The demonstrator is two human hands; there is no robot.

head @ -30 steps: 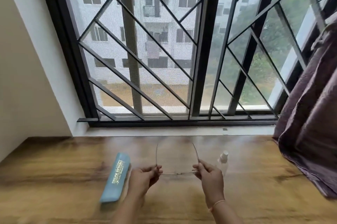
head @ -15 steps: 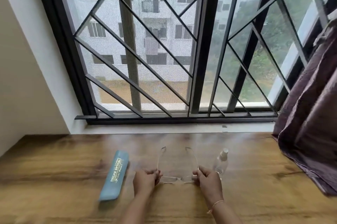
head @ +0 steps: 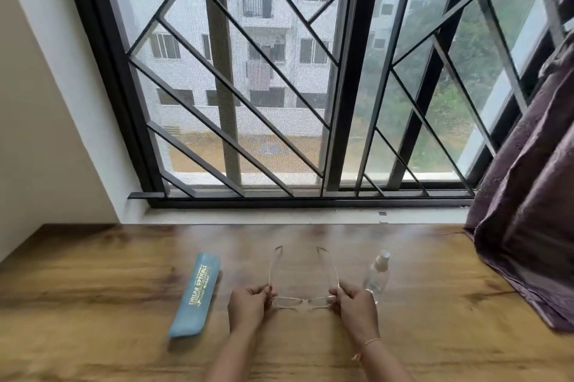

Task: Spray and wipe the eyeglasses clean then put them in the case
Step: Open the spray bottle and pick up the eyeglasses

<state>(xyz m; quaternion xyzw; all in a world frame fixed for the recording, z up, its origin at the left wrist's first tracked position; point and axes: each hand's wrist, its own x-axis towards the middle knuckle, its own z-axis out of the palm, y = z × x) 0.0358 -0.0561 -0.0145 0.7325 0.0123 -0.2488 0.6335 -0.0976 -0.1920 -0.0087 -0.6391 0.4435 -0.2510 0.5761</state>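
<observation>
Thin-framed clear eyeglasses point(head: 302, 301) sit low over the wooden table point(head: 93, 288), arms unfolded and pointing away from me. My left hand point(head: 248, 307) grips their left end and my right hand point(head: 355, 305) grips their right end. A blue soft case point(head: 196, 294) with gold lettering lies flat to the left of my left hand. Just beyond my right hand stands a small clear spray bottle point(head: 377, 274) with a white cap. No wiping cloth shows.
A barred window point(head: 279, 86) with a pale sill point(head: 279, 215) runs along the table's far edge. A purple curtain point(head: 525, 210) hangs at the right and drapes onto the tabletop. A cream wall closes the left side.
Both hands have lowered the eyeglasses toward the table and drawn them slightly nearer to me. The case and spray bottle have stayed put.
</observation>
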